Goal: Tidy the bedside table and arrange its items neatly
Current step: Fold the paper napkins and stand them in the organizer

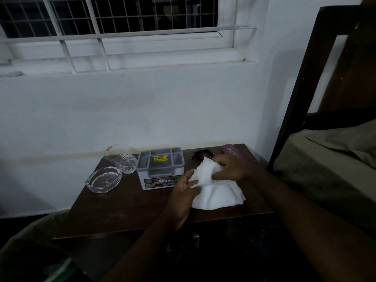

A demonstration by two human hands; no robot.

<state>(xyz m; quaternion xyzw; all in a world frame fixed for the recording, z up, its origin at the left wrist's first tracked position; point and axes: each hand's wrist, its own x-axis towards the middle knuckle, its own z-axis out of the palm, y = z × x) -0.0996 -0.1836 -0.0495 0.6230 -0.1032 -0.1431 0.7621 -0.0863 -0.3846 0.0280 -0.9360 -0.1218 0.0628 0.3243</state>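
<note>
A white cloth [215, 192] lies on the right half of the dark wooden bedside table [126, 210], its upper part lifted. My left hand [183, 196] pinches the cloth's left edge between thumb and fingers. My right hand [232, 167] grips the raised top corner from the right. A grey lidded plastic box [160, 167] with a yellow price sticker stands just left of the hands. A clear drinking glass [122, 159] lies tipped on its side at the back left, and a clear glass ashtray [103, 179] sits in front of it.
A black cable or small dark item [202, 154] and a maroon booklet [231, 152] lie at the table's back right, partly hidden by my right hand. A bed with a dark wooden headboard [317, 78] stands to the right. The white wall and barred window are behind.
</note>
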